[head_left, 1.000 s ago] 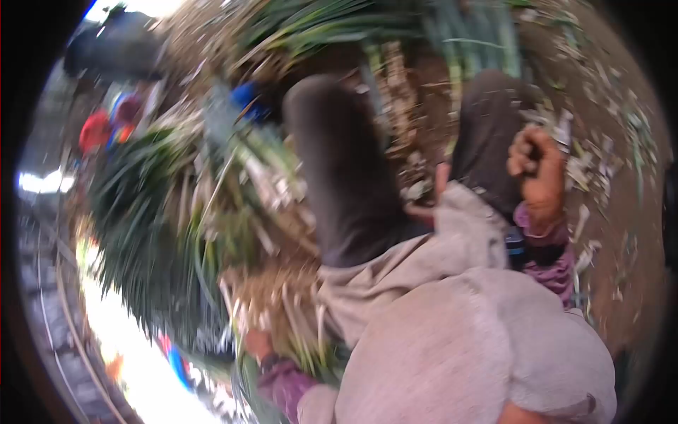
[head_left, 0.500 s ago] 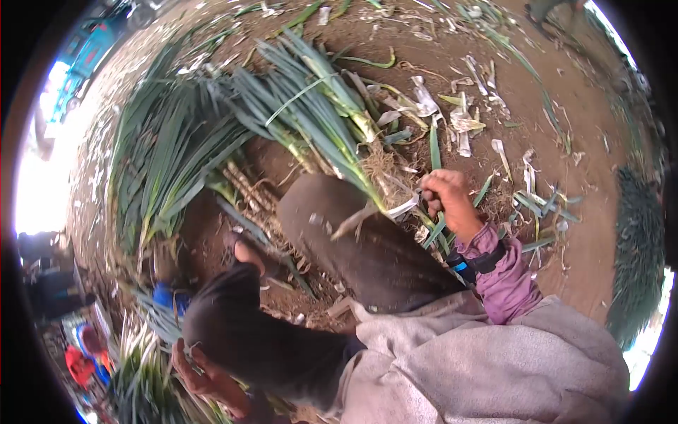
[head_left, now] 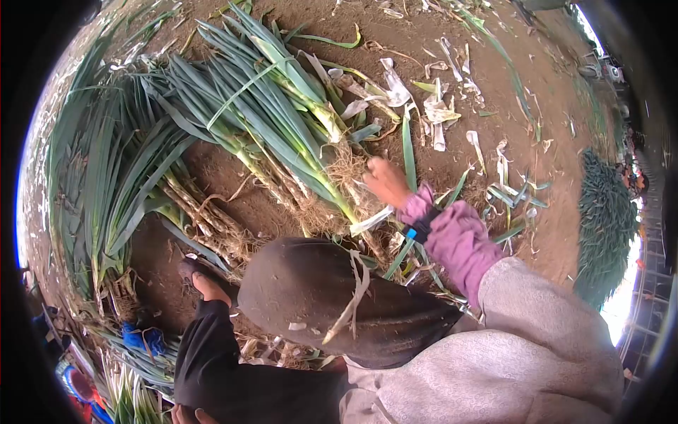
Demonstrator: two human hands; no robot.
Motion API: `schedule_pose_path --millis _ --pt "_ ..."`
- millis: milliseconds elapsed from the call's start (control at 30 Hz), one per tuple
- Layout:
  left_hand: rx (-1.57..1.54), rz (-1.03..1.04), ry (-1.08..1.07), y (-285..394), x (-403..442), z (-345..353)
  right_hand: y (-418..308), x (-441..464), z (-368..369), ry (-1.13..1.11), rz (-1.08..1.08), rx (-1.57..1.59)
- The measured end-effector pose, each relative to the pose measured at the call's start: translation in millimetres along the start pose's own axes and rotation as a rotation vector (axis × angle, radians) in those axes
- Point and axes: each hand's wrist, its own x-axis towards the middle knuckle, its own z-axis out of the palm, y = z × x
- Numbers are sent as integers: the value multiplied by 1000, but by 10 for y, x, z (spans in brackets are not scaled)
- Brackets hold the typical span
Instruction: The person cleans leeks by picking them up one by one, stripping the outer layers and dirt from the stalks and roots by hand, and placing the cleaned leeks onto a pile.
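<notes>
My right hand (head_left: 387, 184), in a purple sleeve with a dark wristband, reaches to the root ends of a bundle of leeks (head_left: 282, 106). Its fingers are curled beside the pale stringy roots (head_left: 346, 164); whether they grip anything is hidden. The leeks lie on the soil with their green leaves toward the upper left, a leaf strip across them. My left hand (head_left: 192, 415) is mostly cut off at the bottom edge, with only some fingers showing by my dark trouser leg. A dry leaf scrap (head_left: 351, 300) rests on my knee.
More leeks (head_left: 106, 162) are heaped at the left, with root ends (head_left: 205, 205) near my foot (head_left: 205, 279). Peeled leaf scraps (head_left: 439, 113) litter the soil. A large green pile (head_left: 606, 226) stands at the right. Blue cloth (head_left: 143, 339) lies at lower left.
My right hand has moved forward, away from beside my knee, to the leek roots. My left hand has dropped mostly out of view. The camera view has shifted to the right.
</notes>
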Motion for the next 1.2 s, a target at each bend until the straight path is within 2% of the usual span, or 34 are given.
schedule_pose_path --millis 100,133,233,267,400,500,567,633,700,767,867,933,1033,1133,1200 --pt "-29 -11 11 9 30 32 -329 275 -98 -196 -52 -128" --pt "-24 -10 7 18 39 39 -178 398 91 -160 -123 -51" --pt "2 -1 -5 35 67 31 -313 534 240 -337 -93 -68" --pt "13 4 -11 52 76 30 -356 489 330 -167 -156 -75" --pt "42 -10 -52 132 85 27 -576 286 209 -174 -91 -31" --pt "144 -28 -115 248 98 -15 -329 -131 -15 -105 -159 229" --pt "202 5 -156 354 132 -43 75 -421 -134 61 -415 451" --pt "243 54 -152 372 121 -28 267 -780 -401 89 -179 560" --pt "274 115 -103 250 71 95 224 -1163 -947 15 25 742" --pt "293 190 -94 370 102 117 242 -1494 -1359 53 162 984" --pt "254 234 -132 415 96 163 238 -1978 -2055 -61 149 1389" --pt "188 298 -108 374 80 242 315 -2285 -2345 -6 162 1235" --pt "6 398 -69 652 58 238 296 -2740 -2745 7 104 1272" --pt "11 670 87 1308 87 -28 237 -3195 -2939 84 81 1346" --pt "-197 769 78 1683 119 -62 292 -3446 -3108 126 85 1355"
